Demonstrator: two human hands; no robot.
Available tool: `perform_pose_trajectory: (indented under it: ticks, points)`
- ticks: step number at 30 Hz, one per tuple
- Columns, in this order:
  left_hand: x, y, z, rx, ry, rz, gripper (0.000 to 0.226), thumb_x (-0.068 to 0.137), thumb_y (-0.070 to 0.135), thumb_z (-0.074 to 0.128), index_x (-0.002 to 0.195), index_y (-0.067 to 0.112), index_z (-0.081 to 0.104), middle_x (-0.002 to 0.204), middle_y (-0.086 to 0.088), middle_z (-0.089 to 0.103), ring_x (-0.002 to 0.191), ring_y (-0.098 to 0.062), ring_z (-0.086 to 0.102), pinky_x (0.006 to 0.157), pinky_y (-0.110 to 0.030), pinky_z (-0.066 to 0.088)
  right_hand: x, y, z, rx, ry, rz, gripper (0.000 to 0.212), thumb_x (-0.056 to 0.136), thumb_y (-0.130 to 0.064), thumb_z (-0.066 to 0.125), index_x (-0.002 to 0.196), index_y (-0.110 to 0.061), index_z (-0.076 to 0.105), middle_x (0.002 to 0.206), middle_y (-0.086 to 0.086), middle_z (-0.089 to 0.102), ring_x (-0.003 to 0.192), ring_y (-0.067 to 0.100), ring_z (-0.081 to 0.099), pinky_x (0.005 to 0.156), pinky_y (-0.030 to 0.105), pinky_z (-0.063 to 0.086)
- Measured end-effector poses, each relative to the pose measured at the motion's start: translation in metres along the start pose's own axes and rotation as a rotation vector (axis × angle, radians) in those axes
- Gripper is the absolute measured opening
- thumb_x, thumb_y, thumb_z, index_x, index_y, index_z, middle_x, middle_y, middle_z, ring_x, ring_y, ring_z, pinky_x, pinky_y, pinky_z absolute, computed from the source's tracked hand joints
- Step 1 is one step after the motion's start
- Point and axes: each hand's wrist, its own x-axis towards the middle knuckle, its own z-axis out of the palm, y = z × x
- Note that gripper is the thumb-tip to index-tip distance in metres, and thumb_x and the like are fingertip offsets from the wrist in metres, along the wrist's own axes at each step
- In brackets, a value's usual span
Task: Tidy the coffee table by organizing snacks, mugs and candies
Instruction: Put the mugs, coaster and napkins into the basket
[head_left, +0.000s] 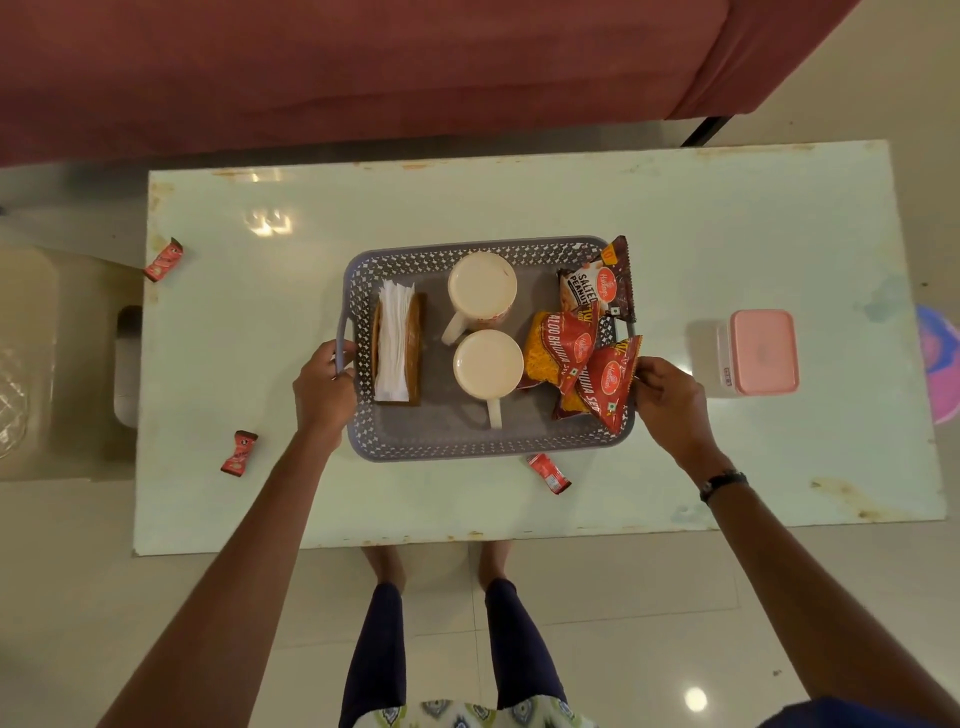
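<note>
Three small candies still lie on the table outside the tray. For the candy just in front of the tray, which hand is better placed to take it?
Probably the right hand. That candy lies near the tray's right front corner, close below it; the left hand grips the opposite handle.

Home living room, red sofa (363, 67), coffee table (675, 218), tiled floor (649, 597)
</note>
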Motion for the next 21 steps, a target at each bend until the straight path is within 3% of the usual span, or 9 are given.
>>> perform_pose_trajectory:
  ticks: [6,12,17,21]
  points:
    - [-0.003,0.000,0.001,0.002,-0.002,0.010,0.030,0.089,0.003,0.046,0.114,0.015,0.059,0.117,-0.008,0.065,0.108,-0.026,0.060,0.092,-0.045,0.051,0.002,0.002,-0.002,0.037,-0.044,0.064,0.022,0.092,-0.003,0.054,0.112,0.006,0.058,0.107,0.020,0.069,0.088,0.021,0.064,0.081,0.031,0.052]
    - [-0.015,-0.005,0.005,-0.059,0.055,0.021,0.037,0.091,0.007,0.045,0.127,0.013,0.044,0.131,-0.009,0.055,0.115,-0.027,0.055,0.093,-0.041,0.048,0.003,-0.003,-0.007,0.000,-0.076,0.091,0.022,0.090,-0.004,0.057,0.111,0.004,0.056,0.114,0.018,0.066,0.102,0.031,0.065,0.085,0.032,0.051]
    - [-0.036,-0.005,0.006,0.007,0.277,0.258,0.043,0.087,0.000,0.049,0.130,0.006,0.042,0.132,-0.012,0.050,0.121,-0.028,0.048,0.097,-0.038,0.045,-0.010,-0.016,-0.012,0.006,0.113,0.053,0.029,0.092,-0.007,0.057,0.119,-0.001,0.050,0.123,0.012,0.060,0.098,0.017,0.059,0.081,0.024,0.046]
    - [-0.063,0.009,0.012,0.064,0.285,0.429,0.043,0.086,-0.002,0.048,0.128,0.009,0.045,0.129,-0.011,0.052,0.119,-0.023,0.045,0.090,-0.026,0.041,-0.020,-0.019,-0.015,0.011,0.198,-0.010,0.028,0.092,-0.004,0.055,0.119,-0.002,0.050,0.122,0.012,0.061,0.097,0.021,0.062,0.078,0.021,0.046]
